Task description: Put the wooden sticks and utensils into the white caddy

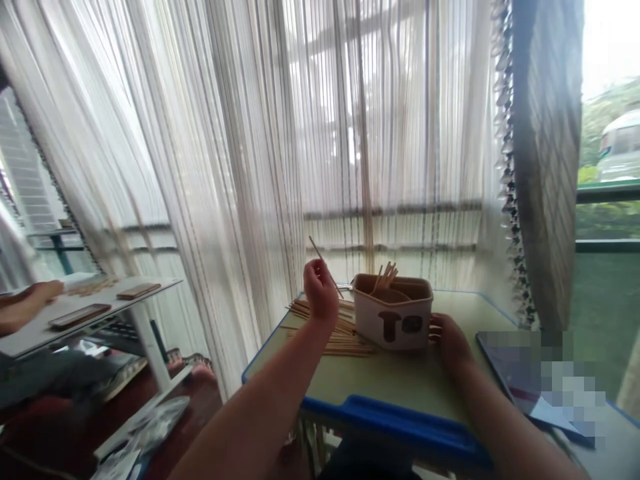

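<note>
My left hand [321,288] is raised over the desk, its fingers closed round a thin wooden stick [319,251] like a chopstick, which slants up to the left. Beneath and beside that hand, several similar wooden sticks [345,343] lie in a loose pile. To the right of the pile stands a white box [367,321] with a brown inside and dark patterns on its front. A small bundle of sticks [388,275] leans upright in it. My right hand [450,339] rests at the box's right side, fingers apart and seemingly touching its wall.
The desk [400,380] has a blue edge. A dark flat folder or tablet [515,380] lies at its right, partly blurred out. Sheer curtains [260,167] hang behind. At left, another person's hand [40,293] is over a white table [150,285] with flat wooden pieces.
</note>
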A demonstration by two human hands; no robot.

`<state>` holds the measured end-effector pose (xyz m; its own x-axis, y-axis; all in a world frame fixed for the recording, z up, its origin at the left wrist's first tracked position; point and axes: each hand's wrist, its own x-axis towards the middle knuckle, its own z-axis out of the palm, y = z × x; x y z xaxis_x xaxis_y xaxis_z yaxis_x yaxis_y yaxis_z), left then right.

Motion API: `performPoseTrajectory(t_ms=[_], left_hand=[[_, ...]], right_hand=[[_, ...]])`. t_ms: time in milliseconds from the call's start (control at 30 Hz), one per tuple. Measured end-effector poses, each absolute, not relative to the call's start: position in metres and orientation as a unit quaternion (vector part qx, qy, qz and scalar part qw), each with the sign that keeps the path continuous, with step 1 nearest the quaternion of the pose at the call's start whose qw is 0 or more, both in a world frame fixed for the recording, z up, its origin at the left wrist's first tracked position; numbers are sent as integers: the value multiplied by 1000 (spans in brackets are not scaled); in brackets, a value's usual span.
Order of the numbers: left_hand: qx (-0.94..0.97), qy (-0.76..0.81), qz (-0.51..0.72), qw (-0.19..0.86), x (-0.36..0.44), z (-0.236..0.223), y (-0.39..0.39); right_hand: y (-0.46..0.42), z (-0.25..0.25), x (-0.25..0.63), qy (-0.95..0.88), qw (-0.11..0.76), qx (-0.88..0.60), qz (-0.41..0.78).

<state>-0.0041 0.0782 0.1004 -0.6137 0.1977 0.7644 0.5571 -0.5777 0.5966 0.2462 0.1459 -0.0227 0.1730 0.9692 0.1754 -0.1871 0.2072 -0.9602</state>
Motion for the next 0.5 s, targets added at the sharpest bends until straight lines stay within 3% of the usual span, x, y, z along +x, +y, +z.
performPoseTrajectory(t_ms=[233,500], left_hand=[[-470,-410,-779,68,13,116,113],[-662,-486,-568,58,14,83,132]], right_hand=[[143,-19,243,-440,630,-435,470],[140,-18,244,-434,640,-424,471]])
